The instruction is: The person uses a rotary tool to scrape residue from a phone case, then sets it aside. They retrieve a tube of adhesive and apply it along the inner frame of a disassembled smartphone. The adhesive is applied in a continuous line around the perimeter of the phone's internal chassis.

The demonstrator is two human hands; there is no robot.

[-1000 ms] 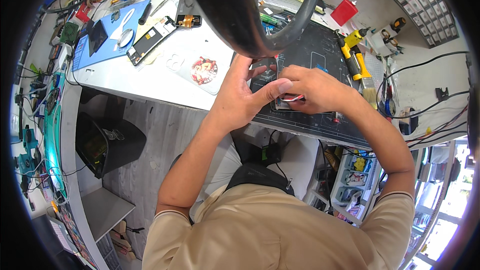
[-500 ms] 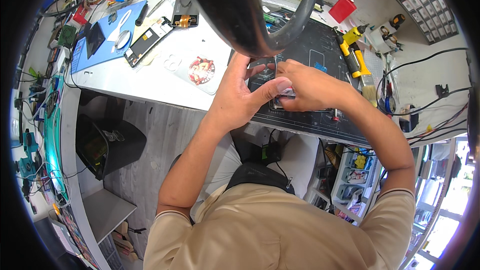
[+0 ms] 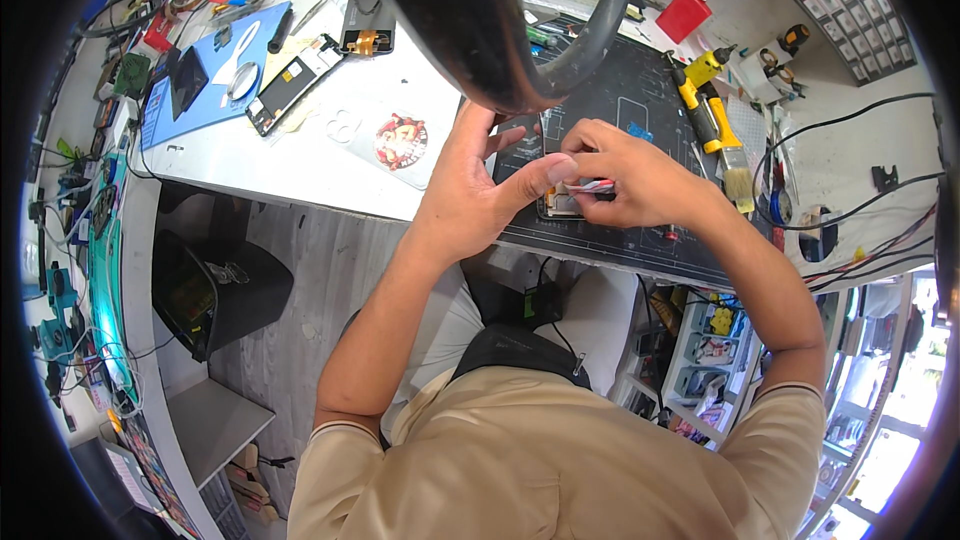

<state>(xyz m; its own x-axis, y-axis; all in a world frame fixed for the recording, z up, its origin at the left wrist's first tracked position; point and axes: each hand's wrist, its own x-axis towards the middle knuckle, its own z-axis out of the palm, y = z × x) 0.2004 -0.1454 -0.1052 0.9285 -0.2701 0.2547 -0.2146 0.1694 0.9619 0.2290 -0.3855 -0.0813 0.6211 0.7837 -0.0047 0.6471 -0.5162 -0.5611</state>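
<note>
On the black work mat [image 3: 640, 230] lies an opened phone [image 3: 560, 204], mostly covered by my hands. A dark panel [image 3: 513, 152] sits at its left side. My left hand [image 3: 475, 185] is over that panel, fingers stretched and apart, with the thumb reaching across toward my right fingertips. Pinched in my right hand [image 3: 640, 180], above the phone's lower part, is a small red-and-white item [image 3: 594, 186]; its exact kind cannot be made out. A black lamp-like arm and ring hide the mat beyond my hands.
A brush [image 3: 737, 175] and yellow tools [image 3: 700, 110] lie on the right, near a red bottle [image 3: 684, 16]. Leftward are a clear case with a printed picture [image 3: 402, 143], a disassembled phone [image 3: 293, 85] and a blue mat [image 3: 190, 100]. A black bin [image 3: 215, 290] stands below.
My right hand has drawn slightly back to the right and its fingers have shifted, showing more of the red-and-white item and the phone's lower end. My left hand is nearly still.
</note>
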